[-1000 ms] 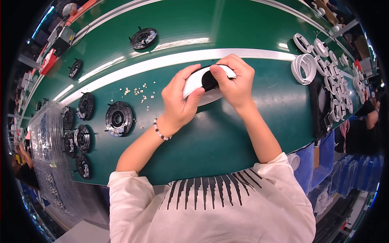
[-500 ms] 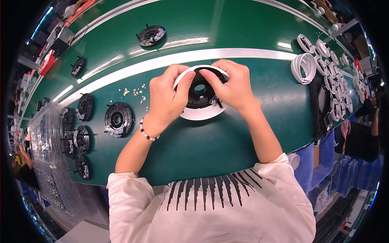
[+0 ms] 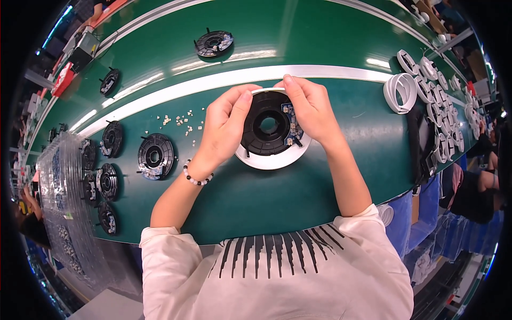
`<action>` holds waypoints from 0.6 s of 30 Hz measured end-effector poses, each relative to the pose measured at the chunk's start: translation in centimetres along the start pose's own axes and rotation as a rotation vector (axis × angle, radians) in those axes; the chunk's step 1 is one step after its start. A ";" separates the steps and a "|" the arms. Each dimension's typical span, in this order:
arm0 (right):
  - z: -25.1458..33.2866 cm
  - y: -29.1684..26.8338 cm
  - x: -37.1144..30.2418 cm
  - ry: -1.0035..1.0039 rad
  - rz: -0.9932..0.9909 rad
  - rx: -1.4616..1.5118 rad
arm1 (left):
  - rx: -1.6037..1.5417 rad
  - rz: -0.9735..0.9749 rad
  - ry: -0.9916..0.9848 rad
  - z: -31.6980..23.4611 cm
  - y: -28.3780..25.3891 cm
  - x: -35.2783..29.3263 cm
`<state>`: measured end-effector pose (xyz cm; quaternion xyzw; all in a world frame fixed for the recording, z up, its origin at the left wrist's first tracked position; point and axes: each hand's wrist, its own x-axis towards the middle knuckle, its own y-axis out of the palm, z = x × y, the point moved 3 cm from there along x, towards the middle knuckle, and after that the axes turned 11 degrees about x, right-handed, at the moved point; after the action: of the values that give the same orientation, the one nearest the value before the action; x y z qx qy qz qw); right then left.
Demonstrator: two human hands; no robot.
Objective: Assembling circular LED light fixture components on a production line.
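A black round disc part sits inside a white ring, and both lie flat on the green desk just in front of the person, near the middle of the scene. The left hand comes in from the near left and curls over the left rim of the assembly, thumb and fingers pinched on the ring's far-left edge. The right hand comes in from the near right and closes its grip on the far-right rim, its fingertips meeting the ring beside a small blue-and-white component on the disc. So the disc lies between the two hands and slightly nearer than their fingertips, with its near half and the near arc of the white ring uncovered. A bead bracelet circles the left wrist.

To the left of the left hand, a scatter of tiny pale pieces lies on the desk; they are too small to identify. Further left, another black disc rests flat, and more black discs sit at the left end beside a stack of clear plastic trays. On the far side of a pale strip running across the desk, one more black disc lies alone. At the right end, loose white rings are heaped together, well apart from the hands.
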<state>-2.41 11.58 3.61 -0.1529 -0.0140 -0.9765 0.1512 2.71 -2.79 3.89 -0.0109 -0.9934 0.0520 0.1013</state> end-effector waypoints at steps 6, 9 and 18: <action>0.4 -0.3 0.0 -0.017 -0.029 -0.023 | -0.098 0.031 -0.035 0.5 0.0 0.3; 0.1 -0.5 0.2 -0.012 -0.081 0.003 | -0.573 0.143 -0.232 1.3 0.6 0.3; 0.0 -0.1 0.2 0.167 0.030 -0.211 | -1.161 0.309 -0.492 4.3 2.6 -1.0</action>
<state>-2.57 11.62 3.68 -0.0862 0.1037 -0.9796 0.1493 2.88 -0.71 -0.78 -0.1945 -0.8410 -0.4787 -0.1603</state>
